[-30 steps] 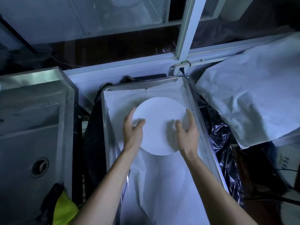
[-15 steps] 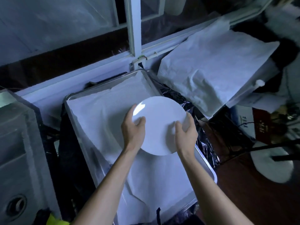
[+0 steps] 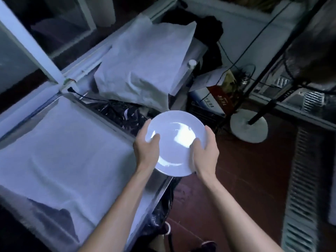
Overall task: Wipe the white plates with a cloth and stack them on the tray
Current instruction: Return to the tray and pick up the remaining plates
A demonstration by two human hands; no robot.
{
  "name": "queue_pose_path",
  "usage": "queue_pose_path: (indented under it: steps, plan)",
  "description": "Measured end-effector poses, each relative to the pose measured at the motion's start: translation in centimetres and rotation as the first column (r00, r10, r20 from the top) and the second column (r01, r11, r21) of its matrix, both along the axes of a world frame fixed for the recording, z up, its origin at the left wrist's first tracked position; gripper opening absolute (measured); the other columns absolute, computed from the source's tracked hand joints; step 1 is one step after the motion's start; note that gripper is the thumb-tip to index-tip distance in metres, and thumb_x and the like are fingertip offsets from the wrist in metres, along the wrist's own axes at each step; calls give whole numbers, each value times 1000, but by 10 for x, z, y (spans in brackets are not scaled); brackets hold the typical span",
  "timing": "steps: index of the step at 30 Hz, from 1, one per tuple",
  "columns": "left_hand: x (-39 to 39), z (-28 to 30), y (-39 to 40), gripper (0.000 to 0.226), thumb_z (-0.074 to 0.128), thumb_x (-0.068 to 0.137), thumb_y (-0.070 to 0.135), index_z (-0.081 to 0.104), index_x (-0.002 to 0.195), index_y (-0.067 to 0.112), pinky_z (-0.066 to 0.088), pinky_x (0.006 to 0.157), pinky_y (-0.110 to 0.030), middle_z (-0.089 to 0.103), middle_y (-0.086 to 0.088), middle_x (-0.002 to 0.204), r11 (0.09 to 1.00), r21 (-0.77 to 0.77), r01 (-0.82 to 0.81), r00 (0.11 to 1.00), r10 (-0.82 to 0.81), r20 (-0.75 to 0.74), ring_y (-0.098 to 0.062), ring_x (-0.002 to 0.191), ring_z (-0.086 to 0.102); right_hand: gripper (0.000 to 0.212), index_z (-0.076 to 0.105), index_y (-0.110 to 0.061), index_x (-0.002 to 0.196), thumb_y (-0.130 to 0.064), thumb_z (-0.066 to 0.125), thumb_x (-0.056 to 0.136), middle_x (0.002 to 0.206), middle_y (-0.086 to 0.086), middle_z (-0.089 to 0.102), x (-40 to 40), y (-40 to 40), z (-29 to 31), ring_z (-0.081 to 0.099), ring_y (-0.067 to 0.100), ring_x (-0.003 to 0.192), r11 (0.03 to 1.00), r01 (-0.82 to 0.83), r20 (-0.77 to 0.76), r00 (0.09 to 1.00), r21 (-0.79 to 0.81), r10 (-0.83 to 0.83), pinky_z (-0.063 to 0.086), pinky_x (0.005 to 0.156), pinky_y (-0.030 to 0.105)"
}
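One white plate (image 3: pixel 175 142) is being gripped at its rim by left hand (image 3: pixel 146 151) and right hand (image 3: pixel 206 154), thumbs curled on top, beside one cloth-lined tray (image 3: pixel 158 186).

- One white plate (image 3: pixel 176 142) is seen, held up face-on.
- Two hands are counted on it: one left hand (image 3: pixel 147 149) and one right hand (image 3: pixel 205 153).
- One metal tray (image 3: pixel 157 186) is seen, lined with one white sheet (image 3: pixel 60 151).
- One crumpled white cloth (image 3: pixel 145 68) is counted behind.
- One round fan base (image 3: pixel 248 128) is seen.
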State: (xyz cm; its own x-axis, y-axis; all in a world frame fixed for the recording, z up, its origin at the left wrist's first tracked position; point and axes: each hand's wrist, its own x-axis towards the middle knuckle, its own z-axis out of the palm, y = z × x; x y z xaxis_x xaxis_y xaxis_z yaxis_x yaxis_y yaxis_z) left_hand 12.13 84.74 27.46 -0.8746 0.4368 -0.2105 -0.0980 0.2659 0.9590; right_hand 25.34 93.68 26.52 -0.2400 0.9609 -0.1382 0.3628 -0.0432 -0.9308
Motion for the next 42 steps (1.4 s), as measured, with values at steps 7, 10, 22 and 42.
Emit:
queue_pose_path:
  steps: [7, 10, 22, 42]
  plan:
    - [133, 11, 58, 52, 55, 86, 7, 63, 135, 24, 53, 103, -44, 68, 0, 130, 976, 8, 217, 974, -216, -62, -23, 121, 62, 52, 50, -39, 136, -14, 50, 90, 132, -23, 56, 146, 33, 14, 50, 7, 125, 979, 201, -66, 977, -19, -202, 43, 109, 43]
    - [191, 15, 80, 56, 52, 84, 12, 59, 138, 26, 50, 106, -48, 64, 2, 136, 952, -8, 305, 951, -305, -60, -22, 127, 58, 54, 52, -33, 138, -12, 51, 89, 136, -13, 58, 210, 45, 16, 52, 12, 128, 961, 277, -95, 956, -7, -277, 44, 109, 44]
    - [420, 38, 167, 58, 56, 85, 16, 58, 135, 45, 38, 101, -26, 54, 39, 127, 743, 11, 670, 740, -666, -99, 4, 121, 49, 58, 41, -36, 146, -17, 52, 93, 141, -15, 51, 451, 65, 27, 47, 11, 129, 757, 650, -142, 745, -63, -651, 43, 105, 36]
    - [759, 23, 288, 46, 54, 85, 10, 66, 124, 31, 49, 98, -40, 70, 9, 120, 82, 50, 995, 85, -993, -78, -20, 117, 62, 60, 42, -40, 145, -18, 47, 89, 133, -19, 51, 743, 77, 40, 46, 9, 122, 143, 989, -62, 141, -36, -988, 39, 94, 30]
